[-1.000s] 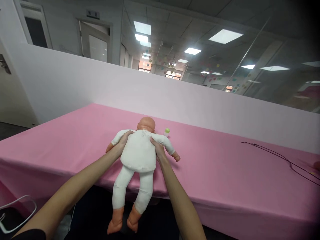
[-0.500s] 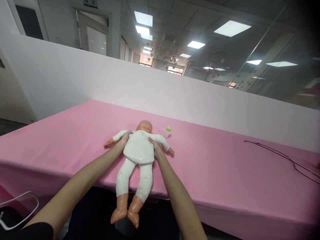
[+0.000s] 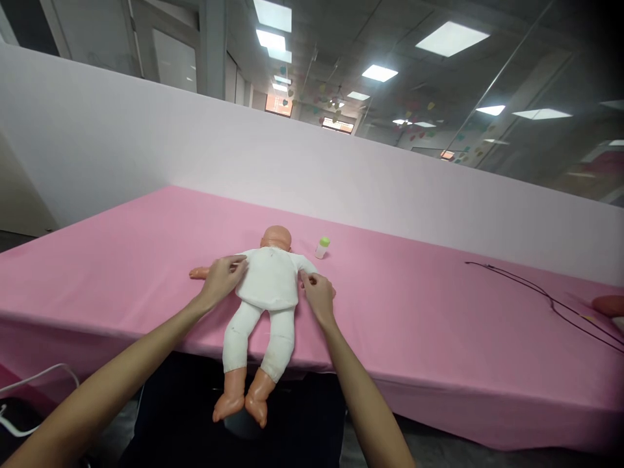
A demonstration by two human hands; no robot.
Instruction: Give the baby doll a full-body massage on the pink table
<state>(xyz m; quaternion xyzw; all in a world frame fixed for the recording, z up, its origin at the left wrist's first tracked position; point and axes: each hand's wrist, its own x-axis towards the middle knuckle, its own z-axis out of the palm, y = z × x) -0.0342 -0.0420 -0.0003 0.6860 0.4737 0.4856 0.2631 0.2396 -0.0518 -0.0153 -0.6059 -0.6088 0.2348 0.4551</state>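
A baby doll (image 3: 269, 279) with a white cloth body lies on the pink-covered table, its lower legs and feet hanging past the front edge. No face shows on its bald head (image 3: 277, 237). My left hand (image 3: 224, 279) is beside the doll's left-side shoulder, covering part of that arm, with fingers loosely bent and apart. Over the arm on the other side is my right hand (image 3: 318, 294), fingers curled loosely with a gap to the thumb. Neither hand is wrapped round the torso.
A small bottle with a green cap (image 3: 322, 247) stands right of the doll's head. Dark cable (image 3: 531, 286) lies along the table's right side, near an orange-brown object (image 3: 609, 305) at the frame edge. A white partition (image 3: 312, 175) rises behind the pink table cover (image 3: 414, 312).
Both hands have let go of the doll's torso and moved outward to its arms. The doll's left-side arm now reaches out straighter. The view has shifted slightly.
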